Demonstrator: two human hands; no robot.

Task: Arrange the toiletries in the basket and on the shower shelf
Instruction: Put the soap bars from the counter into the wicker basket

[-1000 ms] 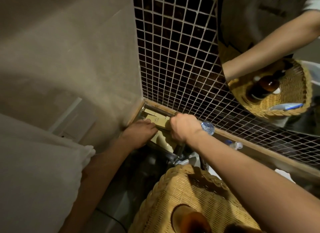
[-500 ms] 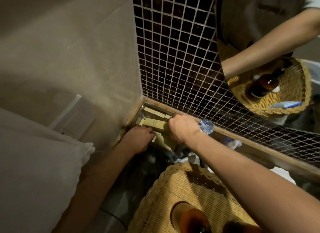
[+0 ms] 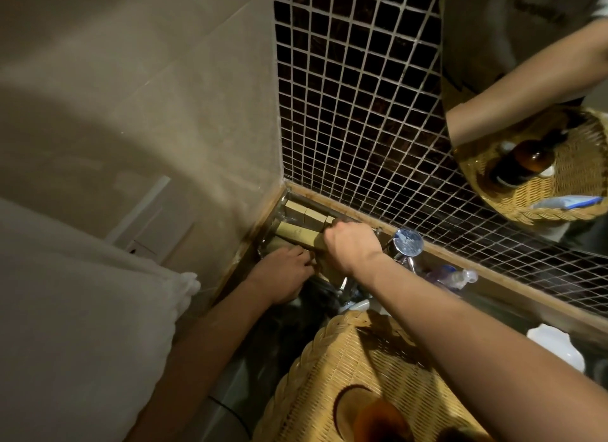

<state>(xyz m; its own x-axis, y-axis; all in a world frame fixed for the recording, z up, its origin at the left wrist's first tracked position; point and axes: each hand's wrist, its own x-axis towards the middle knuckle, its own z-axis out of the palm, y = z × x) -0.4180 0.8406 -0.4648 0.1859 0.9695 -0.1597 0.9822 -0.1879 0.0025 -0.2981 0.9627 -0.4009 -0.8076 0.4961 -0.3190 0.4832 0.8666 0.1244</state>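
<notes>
Soap box [image 3: 297, 236] on the corner shelf [image 3: 332, 208]: right hand [image 3: 352, 245] fingers clamped on it, left hand [image 3: 284, 270] fingers curled under it.

Corner pocket: tan rectangular boxes [image 3: 304, 215] fill the angle where the beige plaster wall [image 3: 138, 112] meets the dark mosaic tile wall [image 3: 355, 105]; both hands crowd it.
Left hand [image 3: 283, 270]: low, in the gap against the beige wall.
Right hand [image 3: 352, 245]: over the front box, blocking access from above.
Right flank: chrome round tap knob [image 3: 408, 242] stands just beside the right wrist; small clear plastic bottle [image 3: 455, 276] lies further along the ledge.
Near side: woven wicker basket [image 3: 329, 375] closes the approach from below.
Free lane: dark strip between basket and beige wall, taken by the left forearm.
</notes>
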